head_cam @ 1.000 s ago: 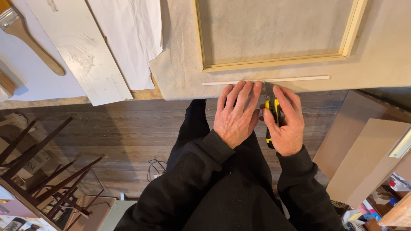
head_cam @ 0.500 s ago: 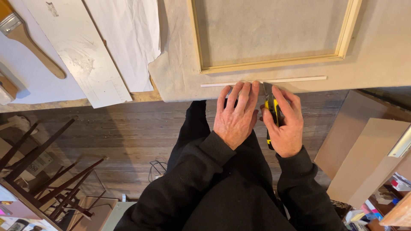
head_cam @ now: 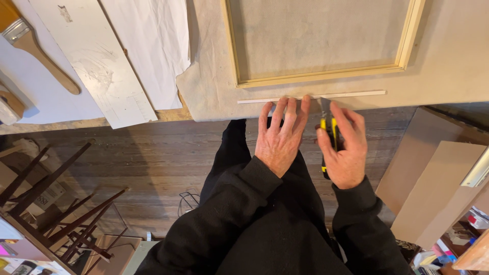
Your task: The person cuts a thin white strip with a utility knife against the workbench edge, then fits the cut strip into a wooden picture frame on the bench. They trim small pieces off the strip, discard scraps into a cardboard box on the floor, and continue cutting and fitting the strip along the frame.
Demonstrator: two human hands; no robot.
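A thin pale wooden strip lies along the near edge of a grey canvas sheet, just below a light wooden stretcher frame. My left hand lies flat, its fingertips pressing on the strip. My right hand grips a yellow and black utility knife. The knife's blade points up and meets the strip right of my left fingers.
A white painted board and white paper lie at the left. A wooden-handled brush rests at far left. Cardboard sheets lean at the right, dark chair legs at lower left, wood floor below.
Both hands hold nearly the same place on the strip. The view has shifted slightly, nothing else moved.
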